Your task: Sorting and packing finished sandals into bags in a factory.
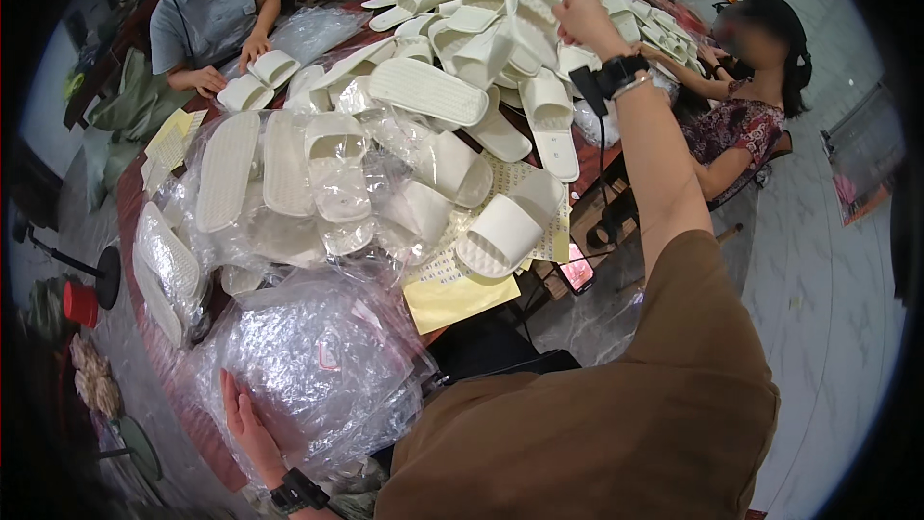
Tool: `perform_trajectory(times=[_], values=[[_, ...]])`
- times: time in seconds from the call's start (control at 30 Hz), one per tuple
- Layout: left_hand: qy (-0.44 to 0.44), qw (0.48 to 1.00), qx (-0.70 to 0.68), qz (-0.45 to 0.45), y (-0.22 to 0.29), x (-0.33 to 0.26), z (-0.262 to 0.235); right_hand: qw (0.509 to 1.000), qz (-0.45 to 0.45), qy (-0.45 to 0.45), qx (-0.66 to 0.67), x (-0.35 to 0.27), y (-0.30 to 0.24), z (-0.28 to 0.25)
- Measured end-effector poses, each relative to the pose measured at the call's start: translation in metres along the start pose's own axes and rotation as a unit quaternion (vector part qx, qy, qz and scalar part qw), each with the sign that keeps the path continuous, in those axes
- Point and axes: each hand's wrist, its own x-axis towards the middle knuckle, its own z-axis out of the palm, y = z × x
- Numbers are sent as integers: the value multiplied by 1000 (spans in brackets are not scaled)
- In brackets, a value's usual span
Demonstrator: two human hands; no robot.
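Note:
My left hand rests with straight fingers against a heap of clear plastic bags at the near left. My right arm stretches far across the table. Its hand is closed at the edge of a white slipper on the big slipper pile; the fingertips are partly hidden. Nearer to me, several white slippers lie in clear bags, among them a sole-up one and one with its strap up. Unbagged slippers sit on yellow sticker sheets covered with small labels.
At the far left a person in a grey-blue shirt handles a pair of slippers. Another person sits at the right. A phone and a black cable are by the table's right edge. A red container stands left.

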Motion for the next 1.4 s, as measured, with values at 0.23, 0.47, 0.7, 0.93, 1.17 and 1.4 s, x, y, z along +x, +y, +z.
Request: perform_trajectory(times=[0.23, 0.47, 0.7, 0.93, 1.17, 1.4], values=[[-4, 999, 43, 6, -5, 0, -6, 983, -34, 176, 30, 71, -21, -23], [-10, 999, 46, 16, 2, 2, 3, 970, -26, 229, -77, 151, 55, 12], [-7, 997, 76, 19, 0, -1, -8, 971, -63, 58, -223, 122, 72, 101], [-20, 1000, -3, 24, -5, -2, -9, 974, -156, -134, 90, 2, -53, 92], [-30, 999, 18, 35, -7, 3, -8, 901, -372, -213, 61, -146, -161, 143], [-21, 998, 32, 51, -7, -2, -7, 904, -317, -263, -120, -199, -212, 174]])
